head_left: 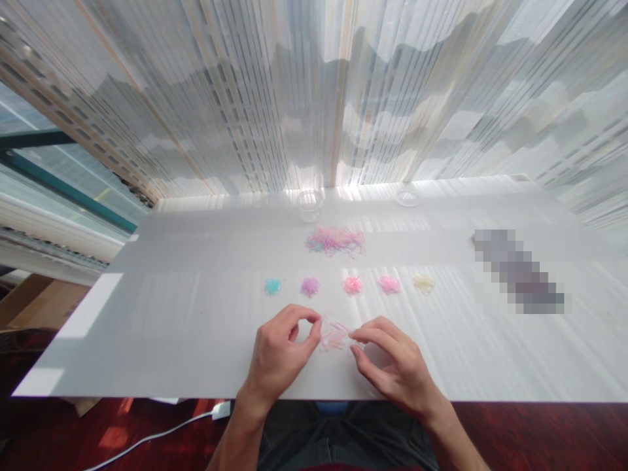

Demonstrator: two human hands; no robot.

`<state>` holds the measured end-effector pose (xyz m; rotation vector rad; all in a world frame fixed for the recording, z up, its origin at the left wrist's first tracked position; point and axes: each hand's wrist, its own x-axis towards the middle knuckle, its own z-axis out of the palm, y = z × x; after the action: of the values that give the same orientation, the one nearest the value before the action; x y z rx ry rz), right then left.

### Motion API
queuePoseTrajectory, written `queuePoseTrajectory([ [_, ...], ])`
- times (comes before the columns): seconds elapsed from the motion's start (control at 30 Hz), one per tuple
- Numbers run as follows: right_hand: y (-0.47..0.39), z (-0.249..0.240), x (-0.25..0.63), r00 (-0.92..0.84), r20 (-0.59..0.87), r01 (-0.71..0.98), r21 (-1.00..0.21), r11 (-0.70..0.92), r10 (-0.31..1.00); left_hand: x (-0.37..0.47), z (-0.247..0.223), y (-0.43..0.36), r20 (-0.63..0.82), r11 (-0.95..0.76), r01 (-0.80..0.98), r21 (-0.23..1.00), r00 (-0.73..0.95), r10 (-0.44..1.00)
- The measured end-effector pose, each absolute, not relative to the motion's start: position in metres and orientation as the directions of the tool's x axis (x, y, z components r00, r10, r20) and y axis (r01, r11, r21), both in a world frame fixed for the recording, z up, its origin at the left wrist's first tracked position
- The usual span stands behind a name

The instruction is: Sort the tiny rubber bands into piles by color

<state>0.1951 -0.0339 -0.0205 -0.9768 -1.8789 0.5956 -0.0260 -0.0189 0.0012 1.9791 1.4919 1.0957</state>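
Head view: near the desk's (147, 314) front edge we pinch a small pink band tangle (335, 336) between both hands, left hand (279, 353) and right hand (392, 366), fingers closed on its opposite ends.

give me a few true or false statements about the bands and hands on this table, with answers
1. Five small sorted piles lie in a row, from a blue pile to a yellow pile. True.
2. The mixed heap lies nearer the person than that row. False: it lies beyond the row, toward the curtain.
3. Both hands, the left hand and the right hand, pinch at a pink clump between them. True.
4. The clear cup is at the table's near edge. False: it stands at the far edge.
5. The table is black. False: it is white.
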Motion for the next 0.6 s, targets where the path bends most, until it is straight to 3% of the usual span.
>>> queuePoseTrajectory([
  [0.2,-0.034,-0.016,0.193,-0.265,0.487,0.396,-0.731,0.555,0.832,-0.027,0.002,0.012,0.424,-0.144,0.819,0.555,-0.13,0.896],
  [0.4,-0.034,-0.016,0.194,-0.283,0.476,0.398,-0.732,0.553,0.833,-0.023,-0.002,0.016,0.4,-0.095,0.865,0.492,-0.128,0.908],
  [0.6,-0.033,-0.018,0.193,-0.213,0.48,0.453,-0.723,0.521,0.851,-0.033,-0.005,0.001,0.388,-0.163,0.845,0.51,-0.057,0.92],
])
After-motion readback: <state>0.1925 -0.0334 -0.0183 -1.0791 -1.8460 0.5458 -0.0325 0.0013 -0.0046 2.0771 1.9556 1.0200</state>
